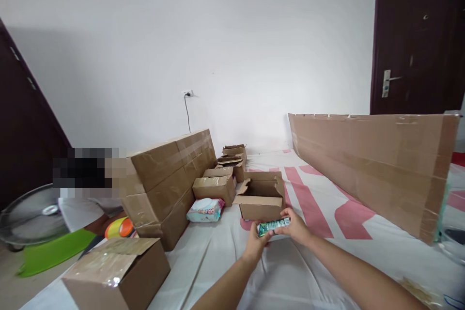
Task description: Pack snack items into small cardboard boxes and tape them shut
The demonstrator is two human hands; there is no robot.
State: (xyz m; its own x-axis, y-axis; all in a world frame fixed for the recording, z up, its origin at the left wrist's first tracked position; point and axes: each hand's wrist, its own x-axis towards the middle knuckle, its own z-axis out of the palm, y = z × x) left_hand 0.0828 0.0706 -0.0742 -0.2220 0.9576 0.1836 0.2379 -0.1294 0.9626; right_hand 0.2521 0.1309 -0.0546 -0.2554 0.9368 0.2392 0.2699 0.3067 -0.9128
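Note:
A slim green-and-white toothpaste box [273, 226] is held level between my two hands. My left hand [255, 243] grips its left end, with the fingers closed on it. At the right end, my right hand [295, 226] pinches it between thumb and fingers. Just beyond the hands stands a small open cardboard box [261, 207], its flaps folded outward; I cannot make out its contents. To its left lies a pale blue pack of wet wipes [205, 209] on the white and pink sheet [218, 261].
More small cartons [214, 188] line up toward the wall. A tall cardboard stack [167, 174] rises on the left, with a carton [116, 271] before it. A long cardboard panel [370, 164] borders the right. Another person [83, 208] is at far left, near a fan [36, 215].

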